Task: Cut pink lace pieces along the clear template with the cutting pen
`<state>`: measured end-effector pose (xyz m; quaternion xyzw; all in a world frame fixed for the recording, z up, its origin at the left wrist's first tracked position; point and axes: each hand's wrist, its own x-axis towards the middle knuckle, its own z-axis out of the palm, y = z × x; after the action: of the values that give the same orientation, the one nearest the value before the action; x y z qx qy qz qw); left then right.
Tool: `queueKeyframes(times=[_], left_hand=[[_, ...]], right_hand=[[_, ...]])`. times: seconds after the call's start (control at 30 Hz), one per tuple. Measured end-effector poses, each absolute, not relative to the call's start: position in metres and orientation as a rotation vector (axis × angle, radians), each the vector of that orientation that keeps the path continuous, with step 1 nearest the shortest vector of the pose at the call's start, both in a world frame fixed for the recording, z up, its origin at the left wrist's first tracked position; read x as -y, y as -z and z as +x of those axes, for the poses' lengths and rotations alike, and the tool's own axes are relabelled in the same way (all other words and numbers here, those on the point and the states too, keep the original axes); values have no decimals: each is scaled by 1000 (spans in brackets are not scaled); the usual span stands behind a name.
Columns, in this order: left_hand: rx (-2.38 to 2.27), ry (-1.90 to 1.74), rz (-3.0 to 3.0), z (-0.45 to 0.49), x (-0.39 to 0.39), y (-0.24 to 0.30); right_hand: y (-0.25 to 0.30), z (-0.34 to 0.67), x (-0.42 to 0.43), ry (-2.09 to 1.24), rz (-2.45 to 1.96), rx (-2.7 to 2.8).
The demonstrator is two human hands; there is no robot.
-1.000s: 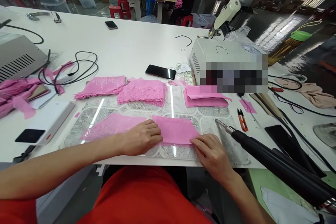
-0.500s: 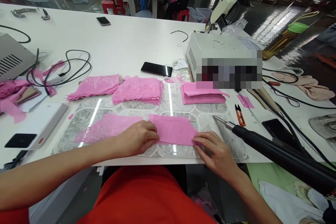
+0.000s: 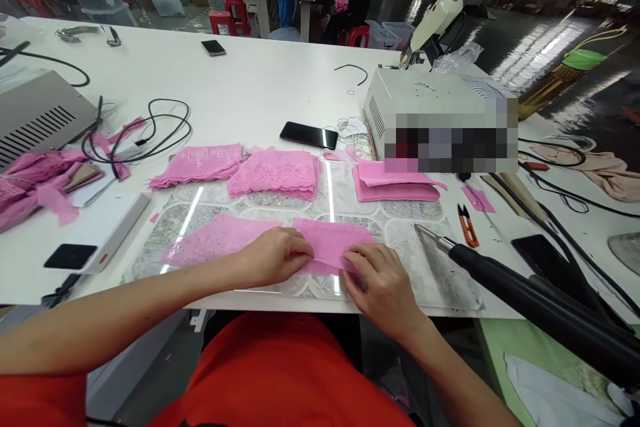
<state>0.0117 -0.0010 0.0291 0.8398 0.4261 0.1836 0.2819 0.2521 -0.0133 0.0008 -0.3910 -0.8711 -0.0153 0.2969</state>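
A plain pink fabric piece [image 3: 333, 237] lies on the clear patterned mat [image 3: 420, 253] in front of me. My left hand [image 3: 283, 257] pinches its left end, where it meets a lacy pink fabric piece [image 3: 220, 237] lying to the left, partly under my forearm. With thumb and fingertips, my right hand [image 3: 375, 277] grips the plain piece's lower right edge, which looks lifted or folded a little. Behind the hands sit two stacks of lace pieces [image 3: 275, 173] and a stack of plain pink pieces [image 3: 397, 190].
A black pen-shaped tool [image 3: 500, 280] with a metal tip juts in from the right, close to my right hand. Orange thread snips [image 3: 468, 225], a phone [image 3: 309, 135], a grey box [image 3: 425, 93] and coiled black cables [image 3: 145, 140] lie around. A person sits at a far table.
My right hand has moved left along the plain piece, drawing its lower right edge inward. My left hand stays at the junction. The whole view has shifted slightly.
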Motion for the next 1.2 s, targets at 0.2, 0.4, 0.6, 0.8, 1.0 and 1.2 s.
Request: queueKeyframes(times=[0.2, 0.4, 0.6, 0.8, 1.0, 1.2], left_hand=[[-1131, -472, 2246, 11, 6, -26], [-1127, -515, 2101, 12, 8, -24], [-1169, -648, 1657, 0, 3, -25], [-1186, -855, 1123, -51, 10, -30], [-1234, -869, 715, -92, 33, -37], [-1557, -776, 1054, -103, 36, -30]], right_hand=[[6, 278, 1, 213, -1125, 2297], [-9, 285, -17, 312, -1139, 2257], [-44, 219, -39, 269, -855, 2273], [-51, 120, -40, 66, -320, 2435], [-47, 77, -34, -445, -84, 2429], [-46, 138, -32, -636, -604, 2489]])
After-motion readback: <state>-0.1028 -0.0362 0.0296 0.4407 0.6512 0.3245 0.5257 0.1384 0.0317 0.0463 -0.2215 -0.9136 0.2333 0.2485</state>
